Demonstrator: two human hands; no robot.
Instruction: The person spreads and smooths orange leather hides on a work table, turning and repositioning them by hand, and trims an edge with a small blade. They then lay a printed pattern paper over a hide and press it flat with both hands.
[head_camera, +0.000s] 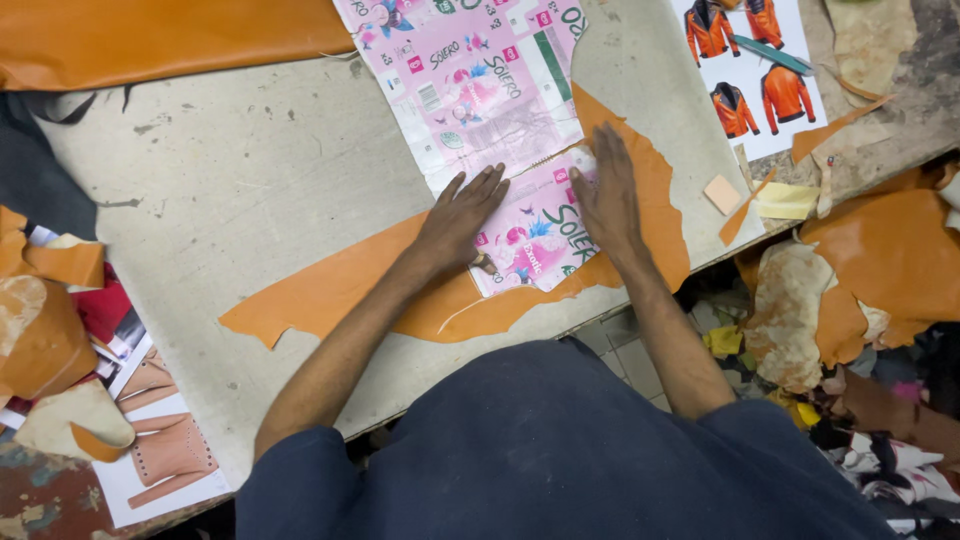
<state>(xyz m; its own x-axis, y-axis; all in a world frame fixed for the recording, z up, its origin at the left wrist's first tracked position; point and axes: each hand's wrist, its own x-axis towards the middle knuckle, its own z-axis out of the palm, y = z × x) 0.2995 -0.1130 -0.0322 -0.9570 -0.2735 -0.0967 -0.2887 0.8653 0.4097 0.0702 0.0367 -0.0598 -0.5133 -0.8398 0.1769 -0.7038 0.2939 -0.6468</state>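
While both hands are pressing flat, the pink card pattern (505, 150) is lying over the orange leather piece (420, 295) on the grey table (240, 170), running from the far edge down to the near edge. Left hand (462, 215) is lying spread, palm down, fingers straight, on the pattern's left side and gripping nothing; a small dark object is showing just under the wrist, can't tell what. Right hand (607, 195) is likewise lying open and flat on the pattern's right edge, fingertips toward the leather's upper lobe, closed around nothing. Judging by this, the step in hand is positioning and holding the pattern down on the leather. Leather is sticking out left and right of the pattern. Next move is calling for one hand pinning the pattern steady so it isn't sliding. Jacket printout (750, 70) is lying far right, scraps (880, 270) heaping off the table edge.
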